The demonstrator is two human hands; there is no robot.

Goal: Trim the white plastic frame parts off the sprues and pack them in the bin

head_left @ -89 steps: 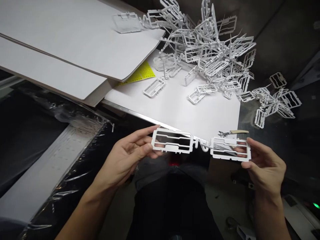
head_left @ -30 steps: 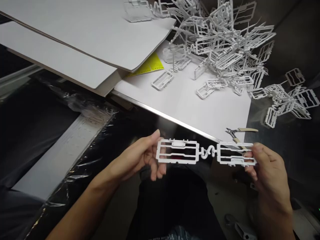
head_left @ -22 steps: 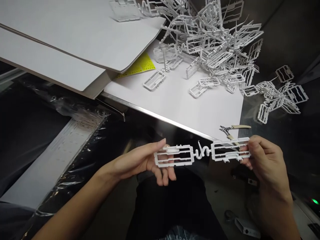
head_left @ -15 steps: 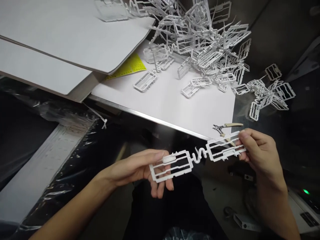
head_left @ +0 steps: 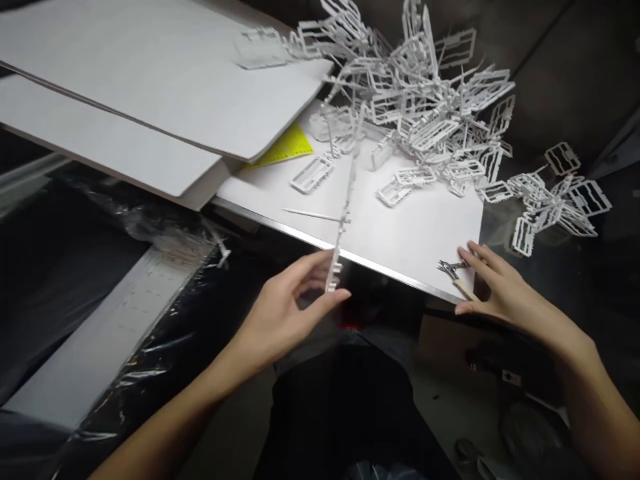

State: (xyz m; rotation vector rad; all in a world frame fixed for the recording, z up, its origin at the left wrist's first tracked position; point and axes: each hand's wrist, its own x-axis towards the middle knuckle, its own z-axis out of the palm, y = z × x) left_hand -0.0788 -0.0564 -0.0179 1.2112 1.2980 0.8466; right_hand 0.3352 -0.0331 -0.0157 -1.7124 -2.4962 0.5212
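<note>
My left hand [head_left: 285,313] pinches the lower end of a white plastic double-frame piece [head_left: 345,213]. The piece stands edge-on, so it looks like a thin strip rising over the white sheet [head_left: 400,227]. My right hand [head_left: 500,297] lies with fingers spread over small cutters [head_left: 450,268] at the sheet's near right corner. Their metal jaws show left of my fingertips, and one beige handle pokes out under my fingers. A thin white rod [head_left: 310,213] lies on the sheet beside the piece.
A big tangle of white plastic frames [head_left: 420,107] covers the far side of the sheet, with a smaller cluster [head_left: 550,200] on the dark surface at right. Large white boards [head_left: 150,87] overlap a yellow sheet [head_left: 287,147] at left. A plastic-wrapped stack [head_left: 115,313] sits lower left.
My right hand has let go of the frame piece and moved onto the cutters. My left hand has turned the piece from flat and sideways to edge-on and upright.
</note>
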